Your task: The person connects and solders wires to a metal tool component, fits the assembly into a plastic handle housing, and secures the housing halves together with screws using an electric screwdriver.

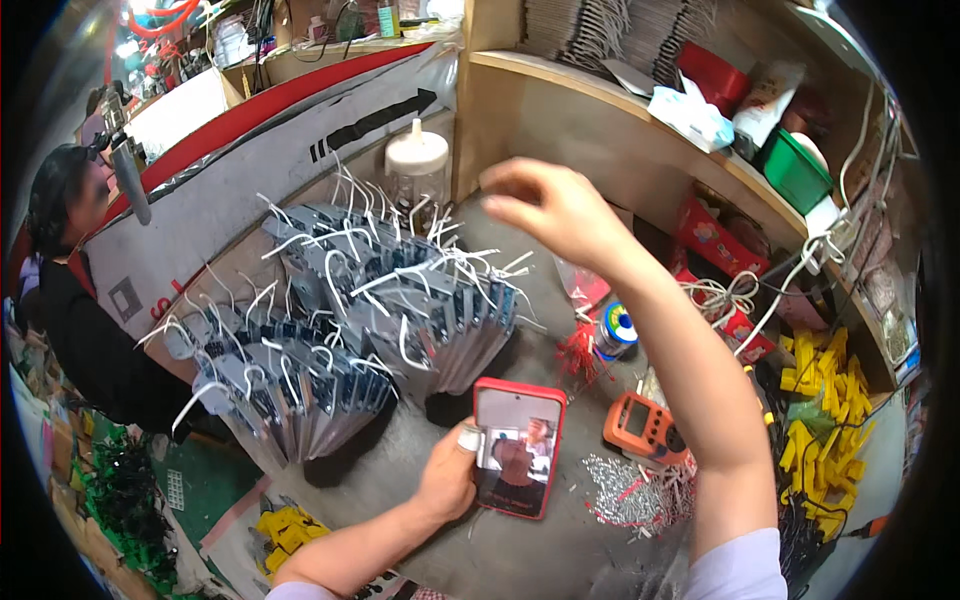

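My left hand (447,478) is wrapped around a phone (518,450) in a red case, low over the middle of the grey bench. A picture with people glows on its screen, and something pale is wrapped around my thumb. Higher up, my right hand (555,215) hangs in the air with its fingers bent and apart, nothing between them. Beyond the phone stand two fanned bundles of grey plate-like parts, a near one (290,385) and a far one (400,290), with white wires sticking out of their tops.
Right of the phone are an orange multimeter (645,428), small metal pieces (635,495) and a blue-rimmed spool (618,325). Yellow parts (820,430) heap at the right. A white-lidded jar (418,155) stands behind the bundles. Another person (90,310) is at the left, behind a partition (260,170).
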{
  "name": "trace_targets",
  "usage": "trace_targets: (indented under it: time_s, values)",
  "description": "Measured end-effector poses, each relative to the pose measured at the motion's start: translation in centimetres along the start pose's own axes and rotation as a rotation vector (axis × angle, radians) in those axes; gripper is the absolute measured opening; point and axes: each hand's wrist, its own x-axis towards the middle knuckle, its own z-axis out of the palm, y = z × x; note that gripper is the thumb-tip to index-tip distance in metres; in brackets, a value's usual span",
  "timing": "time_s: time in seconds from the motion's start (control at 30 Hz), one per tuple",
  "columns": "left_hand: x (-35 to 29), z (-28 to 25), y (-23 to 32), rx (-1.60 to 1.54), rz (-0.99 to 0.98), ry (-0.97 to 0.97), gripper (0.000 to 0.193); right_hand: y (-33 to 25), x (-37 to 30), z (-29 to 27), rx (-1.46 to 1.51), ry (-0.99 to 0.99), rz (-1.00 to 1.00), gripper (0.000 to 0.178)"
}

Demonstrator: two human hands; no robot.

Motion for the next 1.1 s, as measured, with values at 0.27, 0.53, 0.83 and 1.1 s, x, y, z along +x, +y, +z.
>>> trace_targets:
  time_s: [0.27, 0.53, 0.83, 1.1]
  values:
    - [0.0, -1.7, 0.6, 0.242, 0.068, 0.094, 0.032, 8.2, 11.0, 10.7, -0.027, 0.092, 0.177, 0.099]
    - [-0.9, -1.4, 0.9, 0.394, 0.082, 0.169, 0.031, 13.0, 9.7, 3.4, -0.009, 0.157, 0.275, 0.094]
    - [-0.7, -1.0, 0.6, 0.364, 0.128, 0.157, 0.038, 16.1, 2.9, -1.6, -0.152, 0.178, 0.339, 0.095]
    - [-0.8, -0.4, 0.8, 0.335, 0.206, 0.184, 0.032, 10.4, -2.3, -1.3, 0.033, -0.341, 0.232, 0.025]
